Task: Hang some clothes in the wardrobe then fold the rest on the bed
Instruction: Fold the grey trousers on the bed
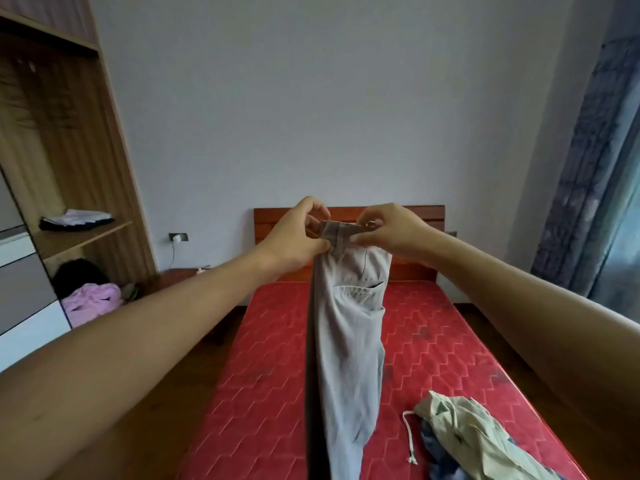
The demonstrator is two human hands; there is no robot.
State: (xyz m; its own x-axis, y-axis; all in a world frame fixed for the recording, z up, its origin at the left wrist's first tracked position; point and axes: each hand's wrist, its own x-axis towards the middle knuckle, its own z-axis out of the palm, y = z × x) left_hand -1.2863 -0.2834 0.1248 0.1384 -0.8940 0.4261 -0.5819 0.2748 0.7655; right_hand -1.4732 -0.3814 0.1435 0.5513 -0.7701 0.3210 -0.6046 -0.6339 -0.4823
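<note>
Showing, far left, an open wooden wardrobe; at centre, left hand pinched tight on the waistband of grey trousers hanging over a red bed, right hand pinching the other side; lower right, crumpled pale green garment.

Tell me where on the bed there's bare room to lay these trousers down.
The red mattress lies bare left of the hanging grey trousers, up to the headboard, and right of them beyond the beige clothes pile. That pile and its drawstring crowd the near right corner.
</note>
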